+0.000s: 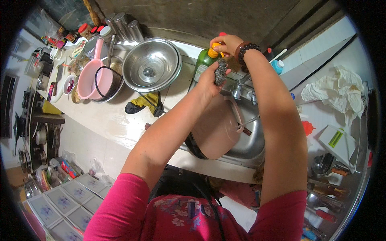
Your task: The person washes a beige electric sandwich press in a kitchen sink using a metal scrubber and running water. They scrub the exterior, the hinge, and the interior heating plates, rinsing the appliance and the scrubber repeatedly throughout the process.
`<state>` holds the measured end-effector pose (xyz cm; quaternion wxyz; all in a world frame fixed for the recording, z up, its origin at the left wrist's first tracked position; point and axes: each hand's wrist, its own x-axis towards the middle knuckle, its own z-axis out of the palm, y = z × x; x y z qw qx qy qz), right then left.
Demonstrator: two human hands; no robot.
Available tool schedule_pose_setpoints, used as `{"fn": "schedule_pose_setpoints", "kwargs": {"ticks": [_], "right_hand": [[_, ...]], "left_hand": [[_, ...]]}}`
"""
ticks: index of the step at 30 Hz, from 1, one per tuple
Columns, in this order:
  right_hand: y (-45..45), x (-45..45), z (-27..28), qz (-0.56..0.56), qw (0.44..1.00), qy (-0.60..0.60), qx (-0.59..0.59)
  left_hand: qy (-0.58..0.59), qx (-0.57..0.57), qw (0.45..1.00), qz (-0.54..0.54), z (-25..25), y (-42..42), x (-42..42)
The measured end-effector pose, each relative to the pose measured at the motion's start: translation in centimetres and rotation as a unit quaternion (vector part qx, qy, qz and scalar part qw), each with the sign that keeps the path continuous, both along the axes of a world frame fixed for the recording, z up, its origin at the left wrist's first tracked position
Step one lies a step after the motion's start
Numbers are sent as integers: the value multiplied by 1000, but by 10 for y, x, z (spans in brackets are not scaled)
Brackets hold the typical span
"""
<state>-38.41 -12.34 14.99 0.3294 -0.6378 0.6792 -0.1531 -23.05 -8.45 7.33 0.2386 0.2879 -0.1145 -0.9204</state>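
Observation:
My left hand (210, 79) holds a grey metal scouring pad (221, 71) just below the pump spout of a green bottle (202, 62). The fingers of my right hand (226, 45) are on the bottle's orange pump head (214, 50); a beaded bracelet circles that wrist. Below my hands, a pinkish plastic basin (214, 129) lies tilted over the steel sink (254, 144), with a metal utensil at its handle. Part of the basin is hidden behind my left forearm.
Left on the counter (111, 120) are stacked steel bowls (150, 64), a pink strainer-like pot (93, 78) and a yellow-and-black cloth (144, 104). The faucet (236, 91) stands behind the sink. Crumpled white cloth or paper (337, 90) and several utensils lie at the right.

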Motion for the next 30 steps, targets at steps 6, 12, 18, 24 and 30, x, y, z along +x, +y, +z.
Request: {"fn": "schedule_pose_setpoints", "kwargs": {"ticks": [6, 12, 18, 24, 30], "right_hand": [[3, 6, 3, -7, 1000, 15, 0], [4, 5, 0, -24, 1000, -9, -1], [8, 3, -6, -48, 985, 133, -98], [54, 48, -67, -466, 847, -110, -233], [149, 50, -235, -522, 852, -41, 30]], "left_hand": [[1, -10, 1000, 11, 5, 0, 0], [-6, -26, 999, 17, 12, 3, 5], [24, -20, 999, -2, 1, 8, 19], [-51, 15, 998, 36, -19, 28, 61], [-63, 2, 998, 1, -45, 56, 91]]}}
